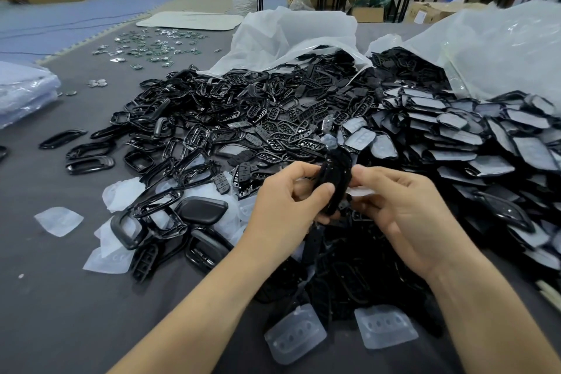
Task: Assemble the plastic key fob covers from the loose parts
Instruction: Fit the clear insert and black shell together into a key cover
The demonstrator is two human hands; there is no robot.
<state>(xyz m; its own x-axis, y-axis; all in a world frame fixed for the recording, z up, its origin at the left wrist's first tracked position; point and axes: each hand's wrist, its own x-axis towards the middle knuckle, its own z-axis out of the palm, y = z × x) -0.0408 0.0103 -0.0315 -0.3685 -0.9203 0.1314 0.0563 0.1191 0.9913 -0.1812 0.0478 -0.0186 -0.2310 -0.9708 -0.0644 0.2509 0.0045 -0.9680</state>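
My left hand [288, 200] and my right hand [400, 209] both grip one black key fob cover [335, 179], held upright and edge-on above the grey mat. A clear translucent insert [359, 191] shows under my right thumb, against the cover. Loose black frames [188, 143] lie heaped to the left. Black button plates [291, 130] fill the middle of the heap. Stacked back shells with clear film [461, 130] lie to the right. Two clear button pads [296, 338] [385, 326] rest near me.
Two open white plastic bags [273, 36] [501, 48] spill parts at the back of the grey mat [60, 297]. Small circuit boards and coin cells [151, 45] are scattered at far left. A folded bluish sheet [24, 94] lies at the left edge. Tables and cardboard boxes stand beyond.
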